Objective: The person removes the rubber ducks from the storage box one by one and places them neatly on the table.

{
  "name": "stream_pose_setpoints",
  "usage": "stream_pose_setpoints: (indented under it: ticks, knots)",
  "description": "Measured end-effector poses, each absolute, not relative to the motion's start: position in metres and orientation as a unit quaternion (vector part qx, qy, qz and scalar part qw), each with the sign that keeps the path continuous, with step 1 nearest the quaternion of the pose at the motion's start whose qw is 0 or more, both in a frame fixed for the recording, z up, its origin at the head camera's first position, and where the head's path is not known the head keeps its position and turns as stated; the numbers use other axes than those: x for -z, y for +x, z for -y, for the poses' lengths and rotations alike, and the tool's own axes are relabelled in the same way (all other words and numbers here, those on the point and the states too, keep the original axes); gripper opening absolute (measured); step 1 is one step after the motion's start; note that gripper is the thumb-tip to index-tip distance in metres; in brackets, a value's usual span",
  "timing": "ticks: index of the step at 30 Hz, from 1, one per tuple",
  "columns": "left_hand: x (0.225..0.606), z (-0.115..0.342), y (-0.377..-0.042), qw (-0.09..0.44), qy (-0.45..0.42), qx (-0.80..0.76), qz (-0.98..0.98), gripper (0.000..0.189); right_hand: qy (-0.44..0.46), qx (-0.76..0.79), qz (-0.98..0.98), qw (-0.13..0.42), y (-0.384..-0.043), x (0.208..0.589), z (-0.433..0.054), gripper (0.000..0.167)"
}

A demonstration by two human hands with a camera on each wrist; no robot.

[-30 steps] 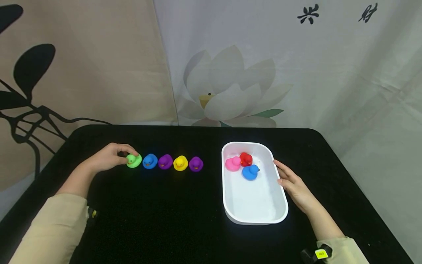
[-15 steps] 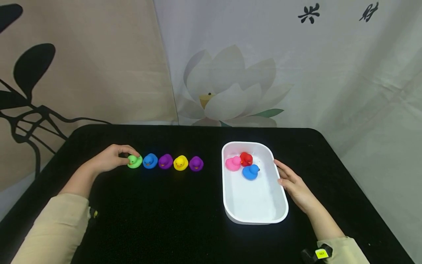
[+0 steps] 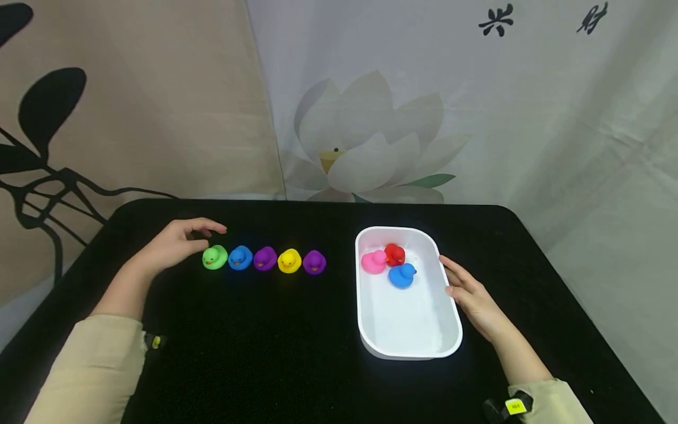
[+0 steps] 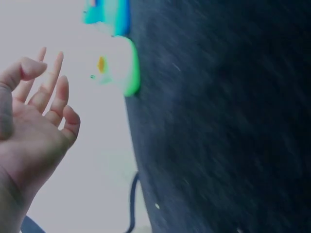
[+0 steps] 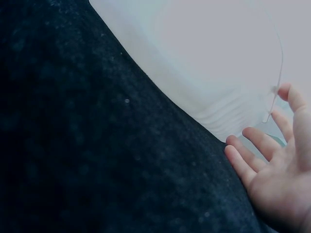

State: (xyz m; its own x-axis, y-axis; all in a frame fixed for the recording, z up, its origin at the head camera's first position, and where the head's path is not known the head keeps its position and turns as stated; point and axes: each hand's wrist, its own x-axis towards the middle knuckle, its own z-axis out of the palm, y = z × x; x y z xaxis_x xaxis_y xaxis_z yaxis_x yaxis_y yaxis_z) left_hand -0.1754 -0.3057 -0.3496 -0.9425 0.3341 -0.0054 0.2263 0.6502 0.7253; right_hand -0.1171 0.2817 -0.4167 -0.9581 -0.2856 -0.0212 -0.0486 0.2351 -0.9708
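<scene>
Five-colour talk aside, a row of rubber ducks lies on the black table: a green duck (image 3: 214,257) at the left end, then a blue duck (image 3: 241,258), a purple duck (image 3: 265,258), a yellow duck (image 3: 289,261) and another purple duck (image 3: 315,262). My left hand (image 3: 172,244) hovers beside the green duck, thumb and fingers apart, holding nothing. In the left wrist view its palm and loosely spread fingers show. My right hand (image 3: 474,303) rests against the right side of a white plastic tub (image 3: 408,324), with fairly straight fingers on the outer wall and the thumb at the rim.
Inside the tub sit a pink duck (image 3: 374,262), a red duck (image 3: 395,255) and a blue duck (image 3: 402,275), near its far end. Behind the black table (image 3: 254,353) hangs a pale curtain (image 3: 572,129) printed with a lotus.
My left hand has let go of the green duck and lifted its fingers up off it. The right hand and the tub have stayed put.
</scene>
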Motion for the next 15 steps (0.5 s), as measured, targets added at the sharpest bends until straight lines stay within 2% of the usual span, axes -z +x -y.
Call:
stream_pose_setpoints:
  ticks: [9,15]
  knots:
    - [0.339,0.267,-0.170,0.000,0.184,-0.426,-0.886,0.034,-0.107,0.609,-0.780,0.095,-0.118,0.417,-0.281,0.061]
    - [0.333,0.232,-0.165,-0.017,0.221,-0.449,-0.865,0.032,-0.089,0.610,-0.780,0.104,-0.117,0.415,-0.280,0.063]
